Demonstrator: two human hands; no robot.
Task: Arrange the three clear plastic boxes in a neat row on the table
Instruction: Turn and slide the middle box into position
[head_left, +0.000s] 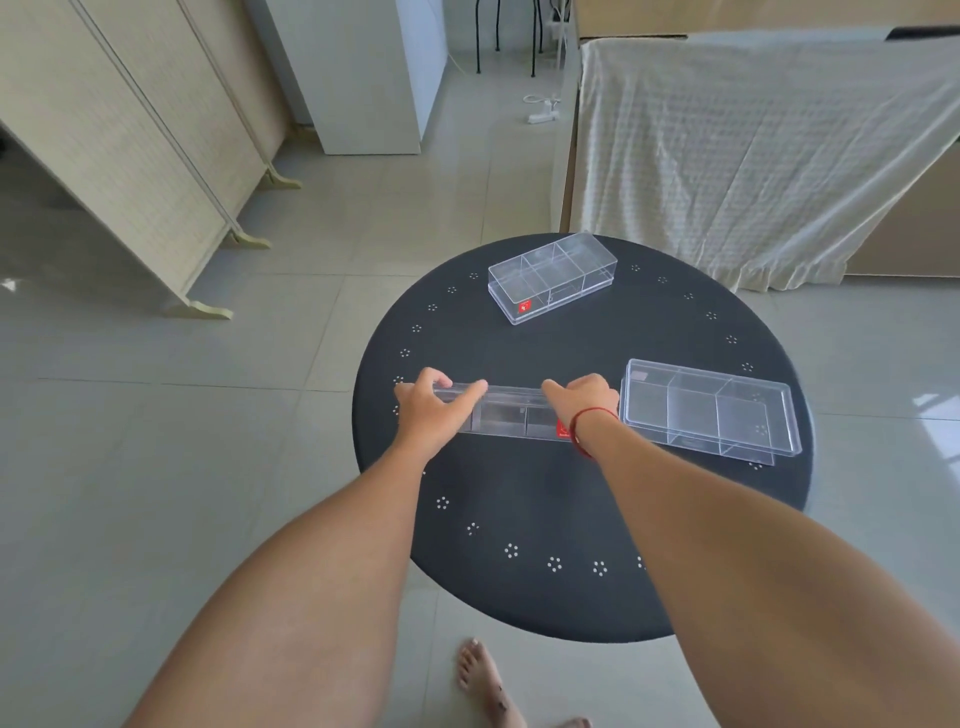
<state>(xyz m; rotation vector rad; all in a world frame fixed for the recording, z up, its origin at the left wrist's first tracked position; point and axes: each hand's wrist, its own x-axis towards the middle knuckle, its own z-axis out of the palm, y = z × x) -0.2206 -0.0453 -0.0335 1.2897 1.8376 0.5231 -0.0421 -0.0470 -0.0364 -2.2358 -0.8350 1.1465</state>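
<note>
Three clear plastic boxes with inner dividers are on a round black table. One box lies at the far side, turned at an angle, with a red sticker on its near corner. A second box lies flat at the right. The third box is at the left middle, tilted up on its long side. My left hand grips its left end and my right hand grips its right end. A red string circles my right wrist.
A folding screen stands at the left. A white cabinet stands at the back, a cloth-covered bed at the right. A power strip lies on the tiled floor beyond the table. My bare foot shows below the table's near edge.
</note>
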